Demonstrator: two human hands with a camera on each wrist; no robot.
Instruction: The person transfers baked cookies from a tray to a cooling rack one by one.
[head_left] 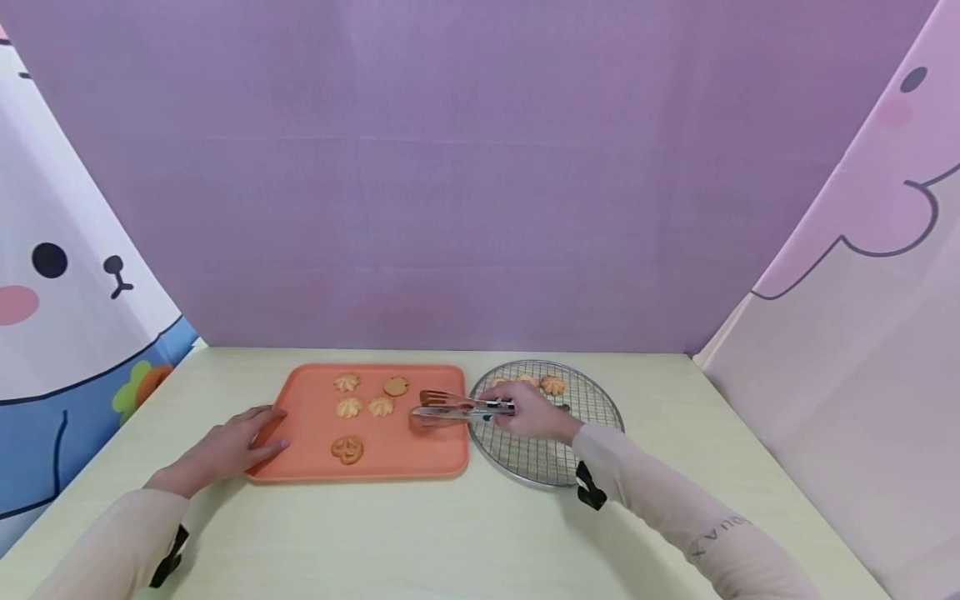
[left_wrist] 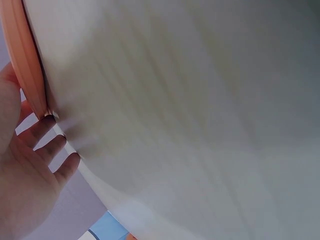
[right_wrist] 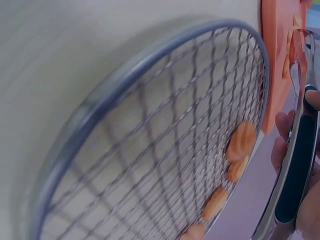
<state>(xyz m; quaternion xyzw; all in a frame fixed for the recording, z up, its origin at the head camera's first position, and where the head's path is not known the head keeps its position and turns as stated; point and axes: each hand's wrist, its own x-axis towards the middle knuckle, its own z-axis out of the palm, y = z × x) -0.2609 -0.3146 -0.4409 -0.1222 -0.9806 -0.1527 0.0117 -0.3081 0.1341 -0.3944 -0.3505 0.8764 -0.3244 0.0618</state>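
Note:
My right hand [head_left: 527,408] grips a pair of metal tongs [head_left: 491,408] with dark handle inserts [right_wrist: 298,170]. The tong heads point left, over the right side of an orange tray [head_left: 420,462]; no cookie shows between them. On that tray lie flower-shaped cookies [head_left: 381,406], a round cookie [head_left: 396,386] and a pretzel-shaped cookie [head_left: 347,450]. At the tray's left edge rests my left hand [head_left: 232,446], fingers spread, thumb and index on the rim. Its other fingertips touch the table beside the tray in the left wrist view.
A round wire rack [head_left: 543,467] stands right against the tray, holding several cookies [right_wrist: 241,142] along its far side, partly hidden by my right hand in the head view. The pale table [head_left: 360,533] ends at a purple backdrop [head_left: 450,208].

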